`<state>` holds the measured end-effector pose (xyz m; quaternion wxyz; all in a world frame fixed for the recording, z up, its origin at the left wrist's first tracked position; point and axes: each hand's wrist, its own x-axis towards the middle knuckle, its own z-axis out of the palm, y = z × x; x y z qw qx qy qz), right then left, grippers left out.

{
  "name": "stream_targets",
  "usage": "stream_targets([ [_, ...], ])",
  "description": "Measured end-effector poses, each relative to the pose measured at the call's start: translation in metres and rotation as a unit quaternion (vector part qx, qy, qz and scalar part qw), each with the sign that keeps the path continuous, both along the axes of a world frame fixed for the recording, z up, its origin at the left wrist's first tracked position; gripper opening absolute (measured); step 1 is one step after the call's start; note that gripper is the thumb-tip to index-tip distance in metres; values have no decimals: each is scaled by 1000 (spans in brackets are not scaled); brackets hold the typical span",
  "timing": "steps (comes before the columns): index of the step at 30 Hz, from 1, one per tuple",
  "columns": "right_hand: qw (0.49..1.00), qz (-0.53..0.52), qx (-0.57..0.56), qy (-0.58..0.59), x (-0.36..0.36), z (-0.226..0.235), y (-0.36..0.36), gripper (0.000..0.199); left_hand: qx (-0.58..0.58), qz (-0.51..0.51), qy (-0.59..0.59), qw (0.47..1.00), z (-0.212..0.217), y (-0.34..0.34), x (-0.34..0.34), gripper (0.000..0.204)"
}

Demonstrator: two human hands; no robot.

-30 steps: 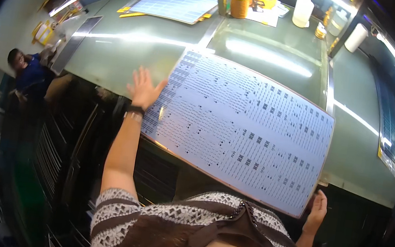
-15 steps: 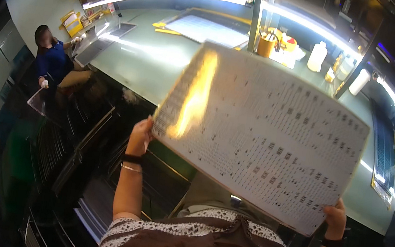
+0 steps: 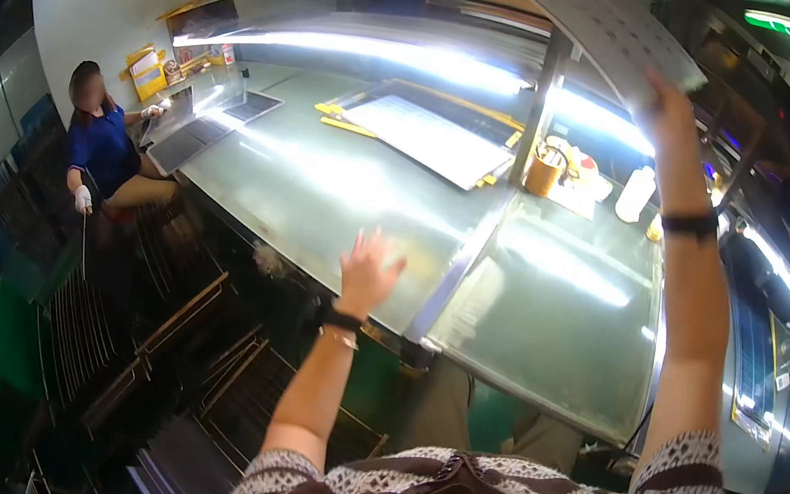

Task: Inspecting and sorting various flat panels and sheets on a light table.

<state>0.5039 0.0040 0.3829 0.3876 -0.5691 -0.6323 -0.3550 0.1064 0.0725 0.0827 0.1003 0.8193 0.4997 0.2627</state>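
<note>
My right arm is raised high, and my right hand [image 3: 672, 109] is closed on the edge of a thin, pale rectangular panel [image 3: 599, 18] with rows of small dark printed marks. Most of that panel lies beyond the top of the picture. Lower down, my left hand [image 3: 371, 274] holds nothing, its fingers spread above the near edge of the glossy greenish glass-topped table [image 3: 320, 206]. A lit tube [image 3: 362, 52] shines along the back of the table.
A yellow-edged frame with a pale sheet [image 3: 431, 136] lies on the table. An orange cup [image 3: 545, 172] and a white bottle [image 3: 636, 194] stand behind the upright post [image 3: 541, 116]. A person in blue [image 3: 107, 141] sits at far left. Dark wire racks [image 3: 159, 345] are at lower left.
The panel has gone from in front of me, held in both hands, up to the top of the picture in my right hand. My left hand has let go and moved right over the table.
</note>
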Motion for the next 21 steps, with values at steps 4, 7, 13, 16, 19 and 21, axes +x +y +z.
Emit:
stream_targets([
  [4, 861, 342, -32, 375, 27, 50, 195, 26, -10, 34, 37, 999, -46, -31, 20, 59],
  [7, 490, 559, -18, 669, -41, 71, 282, 30, 30, 60, 35, 997, -41, -34, 9, 57],
  [13, 691, 557, -199, 415, -59, 58, 297, 35, 24, 48, 56, 997, -32, -36, 22, 56],
  [16, 720, 557, -377, 168, -94, 7, 285, 33, 25, 68, 74, 995, -29, -34, -2, 55],
  [19, 616, 477, -565, 272, -112, -85, 231, 36, 27, 78, 80, 993, -35, -28, -11, 55],
  [21, 627, 307, -708, 110, -68, -163, 190, 44, 23, 41, 62, 997, -43, -31, 14, 54],
])
